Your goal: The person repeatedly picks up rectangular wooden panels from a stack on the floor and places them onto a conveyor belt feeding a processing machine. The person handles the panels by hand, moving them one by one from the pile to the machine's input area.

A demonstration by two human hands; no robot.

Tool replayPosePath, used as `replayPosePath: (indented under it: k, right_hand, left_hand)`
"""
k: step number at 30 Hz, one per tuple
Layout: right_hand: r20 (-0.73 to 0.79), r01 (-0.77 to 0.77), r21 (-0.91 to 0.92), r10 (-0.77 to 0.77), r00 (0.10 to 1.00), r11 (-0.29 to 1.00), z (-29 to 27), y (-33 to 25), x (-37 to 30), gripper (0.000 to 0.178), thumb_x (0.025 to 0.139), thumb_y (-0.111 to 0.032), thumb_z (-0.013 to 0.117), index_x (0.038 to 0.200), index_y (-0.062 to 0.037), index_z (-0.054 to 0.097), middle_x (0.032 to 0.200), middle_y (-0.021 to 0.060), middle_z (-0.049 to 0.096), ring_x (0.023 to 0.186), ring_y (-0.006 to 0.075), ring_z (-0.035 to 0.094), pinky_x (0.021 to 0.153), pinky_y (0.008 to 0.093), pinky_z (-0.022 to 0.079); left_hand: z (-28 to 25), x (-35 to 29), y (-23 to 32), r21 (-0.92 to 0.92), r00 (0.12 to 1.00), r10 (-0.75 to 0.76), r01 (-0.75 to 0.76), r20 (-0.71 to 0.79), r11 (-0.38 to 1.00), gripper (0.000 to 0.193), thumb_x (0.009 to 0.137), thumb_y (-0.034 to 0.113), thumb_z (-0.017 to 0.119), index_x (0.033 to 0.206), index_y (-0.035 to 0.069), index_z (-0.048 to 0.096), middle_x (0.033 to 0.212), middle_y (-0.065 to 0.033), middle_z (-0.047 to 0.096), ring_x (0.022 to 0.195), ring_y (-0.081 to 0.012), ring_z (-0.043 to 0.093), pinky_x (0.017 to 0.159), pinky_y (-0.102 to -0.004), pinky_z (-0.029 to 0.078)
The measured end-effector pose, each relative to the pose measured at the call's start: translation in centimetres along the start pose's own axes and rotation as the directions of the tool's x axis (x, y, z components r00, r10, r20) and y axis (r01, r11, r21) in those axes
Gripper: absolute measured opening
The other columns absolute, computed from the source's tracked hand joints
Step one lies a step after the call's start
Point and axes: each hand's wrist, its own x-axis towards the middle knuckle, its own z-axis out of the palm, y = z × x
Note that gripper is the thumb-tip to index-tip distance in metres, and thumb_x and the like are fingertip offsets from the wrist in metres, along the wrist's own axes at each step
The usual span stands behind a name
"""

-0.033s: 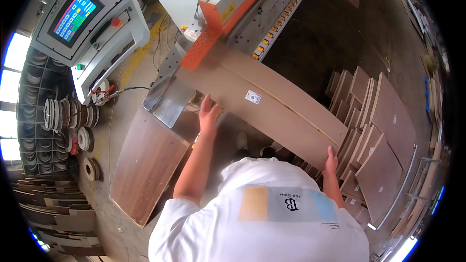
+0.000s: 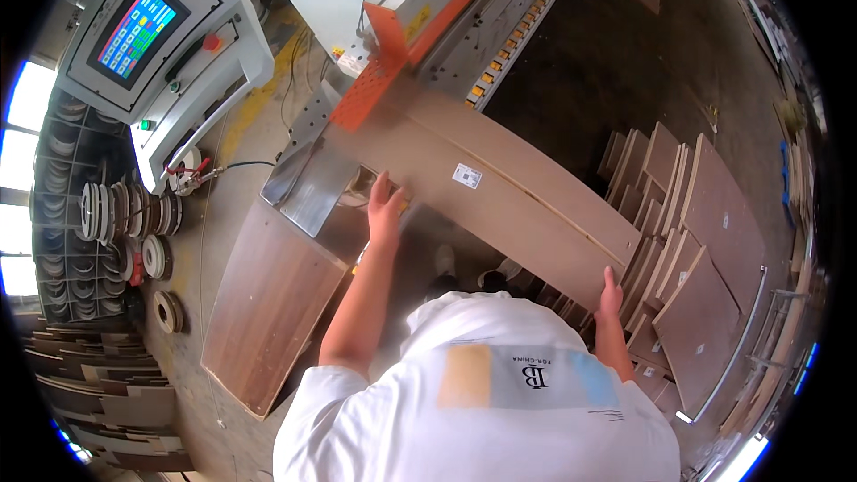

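A long brown board [image 2: 527, 214] with a groove along its length and a white label [image 2: 467, 176] lies slantwise in front of me. Its far left end reaches beneath the orange perforated guard [image 2: 370, 89] of a machine. My left hand [image 2: 386, 210] rests at the board's near edge toward the machine, fingers stretched and apart. At the board's near right corner, my right hand [image 2: 609, 299] grips it, thumb lying on top and the other fingers mostly hidden underneath.
A control panel with a lit screen [image 2: 138, 31] stands at upper left. Beside my left arm is a wood-faced box [image 2: 277, 295] with a shiny metal plate [image 2: 317, 183]. Stacked boards [image 2: 705, 312] stand at right. Edging rolls [image 2: 125, 210] sit at left.
The board has shifted very slightly, its label now a touch farther up and right. Both hands keep nearly the same places.
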Motion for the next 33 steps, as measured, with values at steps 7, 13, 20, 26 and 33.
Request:
replayPosePath:
  k: [7,13,20,26,33]
  right_hand:
    - [-0.116,0.047,-0.106,-0.059,0.991,0.993,0.9,-3.2,7.5,0.074,0.092,-0.047,0.075,0.138,0.0069,0.056,0.136,0.0144,0.062,0.124,0.0281,0.06,0.105,0.0431,0.048]
    - [-0.145,0.189,-0.165,-0.214,0.966,0.968,-0.6,-1.4,13.3,0.065,0.091,-0.046,0.075,0.133,0.0017,0.063,0.131,0.0104,0.066,0.121,0.0226,0.06,0.104,0.0401,0.046]
    - [-0.171,0.16,-0.058,-0.168,0.971,0.985,-4.7,-2.8,4.5,0.049,0.095,-0.045,0.07,0.125,-0.0063,0.067,0.105,0.0022,0.07,0.088,0.0112,0.065,0.073,0.027,0.051]
    - [-0.459,0.084,0.37,0.104,0.882,0.925,-15.7,3.3,0.9,0.04,0.097,-0.044,0.067,0.117,-0.0093,0.067,0.1,0.0001,0.071,0.087,0.0095,0.067,0.069,0.0261,0.053]
    - [-0.4,0.062,0.571,0.211,0.892,0.819,-23.6,5.3,4.1,0.061,0.092,-0.049,0.074,0.129,-0.0038,0.056,0.119,0.0109,0.065,0.098,0.0204,0.067,0.081,0.0372,0.058]
  left_hand:
    - [4.3,4.8,0.1,-0.031,0.996,0.019,-0.016,0.085,0.999,0.071,0.094,0.005,0.063,0.156,-0.005,0.032,0.162,-0.0195,0.036,0.151,-0.0288,0.032,0.12,-0.0383,0.028]
    - [7.9,6.3,-0.4,0.122,0.98,0.0,-0.025,0.197,0.992,0.061,0.094,0.011,0.067,0.15,-0.002,0.046,0.143,-0.0111,0.056,0.129,-0.0202,0.054,0.108,-0.0331,0.041]
    - [8.4,-3.1,-9.7,0.375,0.81,-0.476,0.346,0.343,0.86,0.022,0.097,0.016,0.066,0.117,0.007,0.066,0.103,-0.0034,0.07,0.075,-0.0125,0.058,0.067,-0.0253,0.046]
    - [5.0,-6.4,-18.4,0.786,0.532,-0.699,0.095,0.478,0.61,0.023,0.094,0.017,0.065,0.116,0.011,0.068,0.106,-0.0061,0.07,0.086,-0.0193,0.062,0.074,-0.0316,0.051]
    - [1.2,-0.6,-19.6,0.524,0.317,-0.576,-0.819,0.753,0.235,0.025,0.09,0.018,0.064,0.114,0.016,0.07,0.11,-0.0093,0.07,0.099,-0.0273,0.067,0.082,-0.0391,0.056]
